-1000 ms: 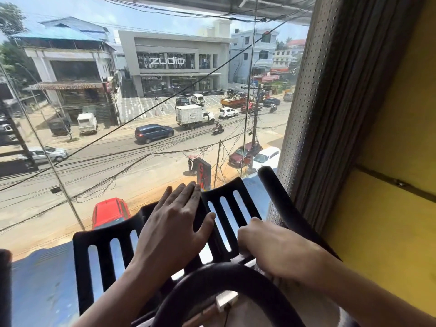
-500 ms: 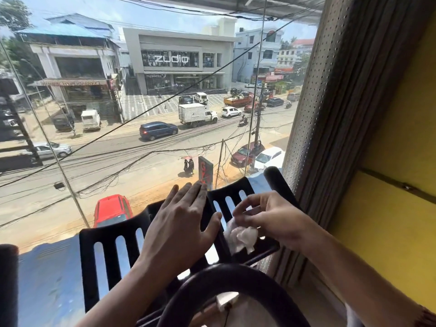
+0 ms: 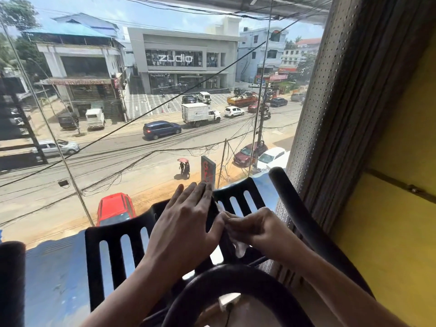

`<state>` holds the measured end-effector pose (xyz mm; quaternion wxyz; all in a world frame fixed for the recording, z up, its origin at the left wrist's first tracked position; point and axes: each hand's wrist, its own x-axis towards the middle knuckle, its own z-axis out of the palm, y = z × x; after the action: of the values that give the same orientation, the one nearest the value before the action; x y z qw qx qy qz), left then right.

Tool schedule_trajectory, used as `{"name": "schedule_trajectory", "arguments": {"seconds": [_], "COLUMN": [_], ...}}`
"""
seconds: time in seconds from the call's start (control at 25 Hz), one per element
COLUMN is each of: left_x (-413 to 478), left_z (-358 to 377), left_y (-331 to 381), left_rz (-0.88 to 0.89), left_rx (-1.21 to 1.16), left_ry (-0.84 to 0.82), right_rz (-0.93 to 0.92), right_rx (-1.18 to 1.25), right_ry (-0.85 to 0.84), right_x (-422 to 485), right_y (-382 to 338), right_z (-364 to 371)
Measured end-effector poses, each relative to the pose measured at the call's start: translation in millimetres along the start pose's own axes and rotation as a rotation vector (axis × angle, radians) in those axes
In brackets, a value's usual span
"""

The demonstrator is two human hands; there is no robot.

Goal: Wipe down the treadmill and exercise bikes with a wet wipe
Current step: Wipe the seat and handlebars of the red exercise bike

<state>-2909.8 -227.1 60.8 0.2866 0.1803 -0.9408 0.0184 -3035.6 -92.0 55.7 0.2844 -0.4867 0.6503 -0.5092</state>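
A small, white, crumpled wet wipe (image 3: 240, 248) sits at lower centre of the frame, one limp corner hanging free. The right hand (image 3: 257, 230) pinches it with curled fingers against the exercise bike's black slotted panel (image 3: 113, 251). The left hand (image 3: 186, 223), just left of the wipe, lies flat on the panel with fingers straight. A curved black handlebar (image 3: 236, 277) crosses the bottom foreground, partly hiding the panel. A second bar (image 3: 297, 208) rises at right beside a perforated blind (image 3: 330, 114). Through the glass, a red car (image 3: 114, 207) is parked below.
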Motion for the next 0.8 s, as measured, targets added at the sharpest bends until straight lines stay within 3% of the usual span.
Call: {"name": "schedule_trajectory", "arguments": {"seconds": [0.12, 0.24, 0.28, 0.4, 0.6, 0.68, 0.8], "left_x": [0.1, -0.6, -0.9, -1.0, -0.1, 0.0, -0.5], "left_z": [0.9, 0.9, 0.4, -0.5, 1.6, 2.0, 2.4], "left_y": [1.5, 1.1, 0.7, 2.0, 0.3, 0.2, 1.5], "left_rz": [0.015, 0.004, 0.0, -0.008, 0.016, 0.024, 0.019], "left_rx": [0.024, 0.001, -0.002, 0.005, 0.045, 0.046, 0.037], "left_ry": [0.005, -0.015, -0.008, 0.007, 0.017, 0.014, 0.02], "right_rz": [0.05, -0.042, -0.081, -0.138, -0.04, 0.033, 0.144], "right_rx": [-0.198, -0.182, -0.146, -0.059, 0.231, 0.199, -0.07], "right_ry": [-0.043, 0.242, 0.244, 0.056, -0.017, -0.108, -0.271], "right_x": [-5.6, 19.0, 29.3, 39.0, 3.2, -11.3, -19.1], "right_y": [-3.6, -8.6, -11.9, -2.6, 7.5, 9.9, -2.5], "right_z": [-17.8, -20.9, -14.0, 12.8, -6.1, -13.9, -28.6]}}
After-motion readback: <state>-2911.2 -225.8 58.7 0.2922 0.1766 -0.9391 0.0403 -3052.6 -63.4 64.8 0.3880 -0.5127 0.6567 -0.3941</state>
